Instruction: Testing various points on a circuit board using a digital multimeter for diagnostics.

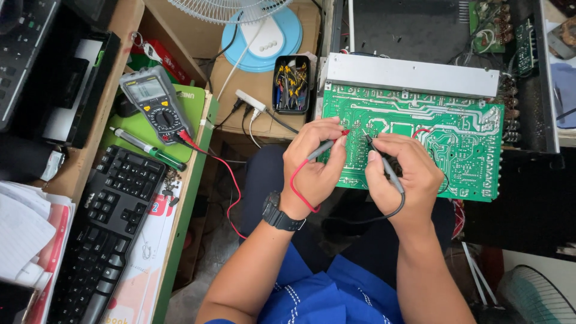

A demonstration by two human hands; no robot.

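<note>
Inventory, as I read it from my remote seat, left to right.

1. Black keyboard [105, 234] on the left shelf, lying beside stacked papers [24, 231]. Untouched.
2. Grey meter [157, 103] with dial, resting on a green pad [192, 102]. A red lead [231, 186] runs from it down and across to the hands. Its screen is too small for me to read.
3. Green-handled pen-shaped tool [147, 148] just below the meter, lying idle.
4. Fan base [262, 36], pale blue, at top centre; beside it a small black tray of coloured parts [292, 84].
5. Left hand [313, 168], watch on the wrist: thumb and fingers curled, pinching the red probe [329, 146], tip set against the board's left part.
6. Right hand [402, 180]: fingers pressed together around the black probe [378, 159], tip touching the board near the red one.
7. Green circuit board [444, 138], copper side up, propped against the open metal case [420, 36], over my lap.

Progress, as I judge it: meter connected, both probes placed on the board, so a reading is in hand. No soldering tool is held, and the board remains out of its case.
</note>
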